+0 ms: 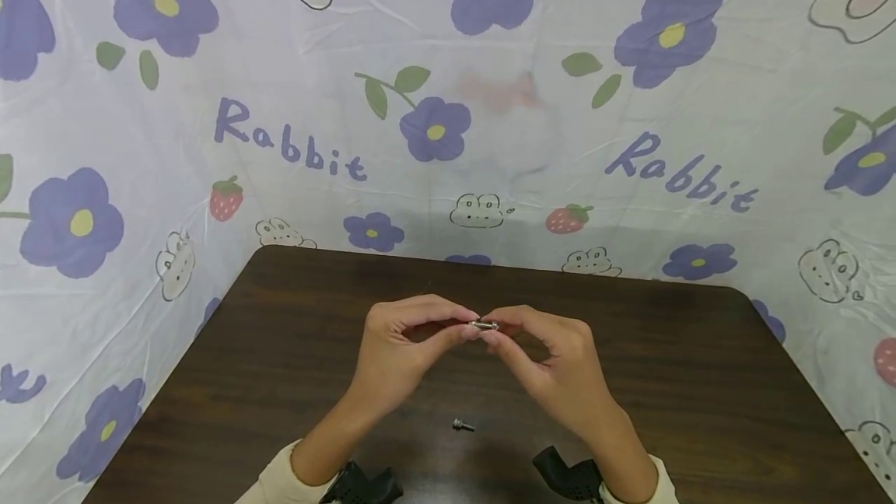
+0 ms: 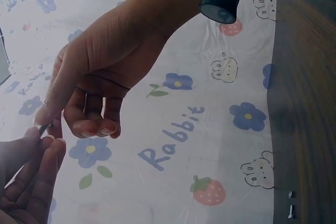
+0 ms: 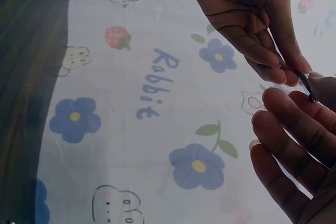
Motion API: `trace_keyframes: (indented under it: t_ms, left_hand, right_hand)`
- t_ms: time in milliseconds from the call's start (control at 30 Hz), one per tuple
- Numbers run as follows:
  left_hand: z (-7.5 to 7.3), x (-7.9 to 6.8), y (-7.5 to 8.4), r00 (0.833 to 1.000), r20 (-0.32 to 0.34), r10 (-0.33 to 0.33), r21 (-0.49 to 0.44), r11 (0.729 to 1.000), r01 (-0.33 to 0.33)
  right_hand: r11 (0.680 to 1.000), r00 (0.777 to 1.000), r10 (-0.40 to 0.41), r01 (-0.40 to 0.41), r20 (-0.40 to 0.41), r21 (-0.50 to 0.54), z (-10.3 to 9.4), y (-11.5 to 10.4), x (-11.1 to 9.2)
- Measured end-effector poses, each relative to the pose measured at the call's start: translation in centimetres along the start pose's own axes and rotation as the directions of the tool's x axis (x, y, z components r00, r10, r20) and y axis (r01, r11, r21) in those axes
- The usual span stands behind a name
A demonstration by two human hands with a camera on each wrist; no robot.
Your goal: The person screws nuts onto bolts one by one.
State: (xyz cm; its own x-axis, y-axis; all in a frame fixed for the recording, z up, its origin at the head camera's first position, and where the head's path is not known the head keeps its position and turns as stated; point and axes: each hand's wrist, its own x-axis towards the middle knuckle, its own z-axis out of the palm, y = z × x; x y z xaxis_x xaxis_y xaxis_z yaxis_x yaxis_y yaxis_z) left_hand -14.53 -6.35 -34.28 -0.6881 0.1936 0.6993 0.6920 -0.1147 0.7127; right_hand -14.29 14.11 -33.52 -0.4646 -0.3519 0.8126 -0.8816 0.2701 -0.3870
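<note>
A small silver screw (image 1: 484, 325) is held level above the table between the fingertips of both hands. My left hand (image 1: 395, 348) pinches its left end with thumb and forefinger. From the other side, my right hand (image 1: 560, 356) grips the right end in the same way. In the right wrist view the screw (image 3: 304, 83) looks dark and thin, bridging the left hand (image 3: 252, 19) and the right hand (image 3: 299, 145). Fingers cover much of it. Nearer me on the table lies a second small metal bolt (image 1: 463, 425), on its side.
The dark wood-grain table (image 1: 280, 379) has a patterned cloth (image 1: 518, 146) hanging behind and beside it. Black wrist cameras (image 1: 570, 477) sit below each hand. In the left wrist view, a small bright piece (image 2: 291, 194) appears beside the bolt; whether it is a reflection I cannot tell.
</note>
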Motion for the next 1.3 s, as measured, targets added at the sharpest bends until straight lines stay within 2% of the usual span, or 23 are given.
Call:
trace_keyframes:
  t_ms: [567, 767, 1167, 1300]
  left_hand:
    - [0.05, 0.18, 0.01, 1.0, 0.01, -0.003, -0.002, 1.0, 0.003]
    - [-0.01, 0.2, -0.06, 1.0, 0.004, 0.011, 0.01, 1.0, -0.011]
    - [-0.04, 0.1, -0.1, 1.0, 0.004, 0.003, 0.0, 1.0, -0.003]
    - [0.01, 0.1, -0.16, 1.0, 0.015, 0.021, -0.015, 1.0, -0.02]
  right_hand:
    - [0.999, 0.999, 0.045, -0.045, 0.022, 0.0, 0.14, 0.35, -0.2]
    - [0.998, 0.999, 0.041, -0.041, 0.0, -0.045, 0.12, 0.14, -0.07]
    - [0.998, 0.999, 0.036, -0.035, 0.021, -0.042, -0.03, 0.07, -0.04]
    - [0.999, 0.999, 0.038, -0.037, 0.027, -0.035, -0.02, 0.11, -0.16]
